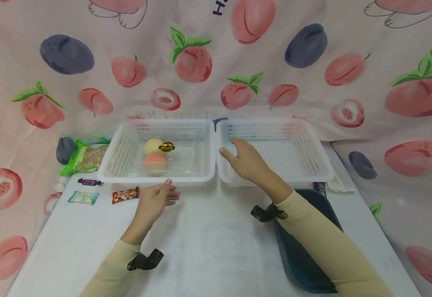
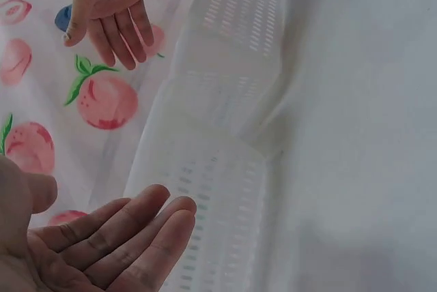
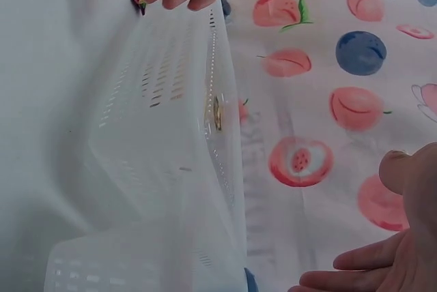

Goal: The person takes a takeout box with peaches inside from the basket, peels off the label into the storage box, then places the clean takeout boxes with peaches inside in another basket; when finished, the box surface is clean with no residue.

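**Hands hovering open at two white baskets**

Both hands are lying open with fingers relaxed, holding nothing. The left hand (image 1: 155, 203) is resting just in front of the left basket (image 1: 126, 140), near its front rim. The right hand (image 1: 246, 161) is reaching over the front left corner of the right basket (image 1: 312, 156). A clear pack of two round fruits (image 1: 156, 154) is sitting inside the left basket. Three small snack packets (image 1: 125, 194) are lying on the white surface (image 1: 208, 239) to the left, beside a green bag (image 1: 83, 156). A dark blue tray (image 1: 301, 255) is lying under the right forearm.
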`<state>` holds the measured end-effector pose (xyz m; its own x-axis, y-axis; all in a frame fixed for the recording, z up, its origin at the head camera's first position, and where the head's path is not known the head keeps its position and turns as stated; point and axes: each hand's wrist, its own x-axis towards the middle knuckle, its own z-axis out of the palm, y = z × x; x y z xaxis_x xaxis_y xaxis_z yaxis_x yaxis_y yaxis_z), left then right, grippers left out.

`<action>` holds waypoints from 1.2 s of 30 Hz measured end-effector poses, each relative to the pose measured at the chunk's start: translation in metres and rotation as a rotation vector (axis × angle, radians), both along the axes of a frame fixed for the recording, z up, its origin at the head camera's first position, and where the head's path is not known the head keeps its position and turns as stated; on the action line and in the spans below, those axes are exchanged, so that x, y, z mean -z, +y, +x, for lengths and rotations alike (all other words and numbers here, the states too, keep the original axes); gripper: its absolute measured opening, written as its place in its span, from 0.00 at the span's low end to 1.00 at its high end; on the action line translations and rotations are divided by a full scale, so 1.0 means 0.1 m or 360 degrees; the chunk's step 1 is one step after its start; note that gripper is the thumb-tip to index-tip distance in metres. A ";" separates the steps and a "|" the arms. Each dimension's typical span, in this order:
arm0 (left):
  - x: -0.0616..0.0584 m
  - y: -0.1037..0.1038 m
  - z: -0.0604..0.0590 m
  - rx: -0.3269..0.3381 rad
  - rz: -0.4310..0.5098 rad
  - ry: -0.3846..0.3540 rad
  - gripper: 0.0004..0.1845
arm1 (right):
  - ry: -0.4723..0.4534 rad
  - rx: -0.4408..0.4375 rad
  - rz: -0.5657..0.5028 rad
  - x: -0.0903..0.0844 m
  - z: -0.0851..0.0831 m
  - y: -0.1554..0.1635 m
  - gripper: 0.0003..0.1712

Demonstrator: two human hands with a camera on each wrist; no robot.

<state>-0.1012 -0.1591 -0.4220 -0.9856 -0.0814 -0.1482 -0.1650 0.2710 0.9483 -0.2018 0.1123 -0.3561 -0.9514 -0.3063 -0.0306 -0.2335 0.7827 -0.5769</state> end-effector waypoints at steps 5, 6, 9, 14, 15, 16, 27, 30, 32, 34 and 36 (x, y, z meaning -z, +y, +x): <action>0.07 -0.07 -0.04 -0.0053 0.0065 -0.0089 0.31 | -0.0019 0.0012 -0.0108 0.02 -0.04 -0.07 0.41; 0.08 -0.08 -0.05 -0.0065 0.0078 -0.0103 0.31 | -0.0034 0.0023 -0.0127 0.02 -0.04 -0.10 0.40; 0.12 -0.09 -0.08 -0.0099 0.0122 -0.0145 0.31 | -0.0074 0.0063 -0.0164 0.03 -0.06 -0.18 0.39; 0.19 -0.11 -0.13 -0.0118 0.0142 -0.0206 0.32 | -0.0127 0.0107 -0.0189 0.04 -0.11 -0.33 0.36; 0.20 -0.12 -0.14 -0.0118 0.0139 -0.0215 0.32 | -0.0140 0.0109 -0.0191 0.04 -0.12 -0.36 0.36; 0.22 -0.14 -0.15 -0.0118 0.0142 -0.0220 0.33 | -0.0149 0.0107 -0.0191 0.05 -0.14 -0.40 0.36; 0.25 -0.21 -0.21 -0.0104 0.0213 -0.0211 0.34 | -0.0187 0.0098 -0.0133 0.19 -0.27 -0.72 0.33; 0.27 -0.21 -0.23 -0.0102 0.0223 -0.0227 0.34 | -0.0202 0.0080 -0.0118 0.22 -0.29 -0.80 0.33; 0.27 -0.20 -0.23 -0.0100 0.0223 -0.0239 0.34 | -0.0205 0.0059 -0.0087 0.24 -0.30 -0.86 0.33; 0.28 -0.20 -0.24 -0.0092 0.0221 -0.0242 0.35 | -0.0219 0.0041 -0.0054 0.27 -0.30 -0.91 0.34; 0.28 -0.21 -0.24 -0.0081 0.0221 -0.0235 0.35 | -0.0235 0.0025 -0.0010 0.30 -0.31 -0.96 0.34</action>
<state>-0.1253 -0.1797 -0.4501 -0.9476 -0.0991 -0.3037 -0.3148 0.1274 0.9406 -0.2328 0.0159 -0.3858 -0.9413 -0.2923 -0.1686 -0.1337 0.7817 -0.6091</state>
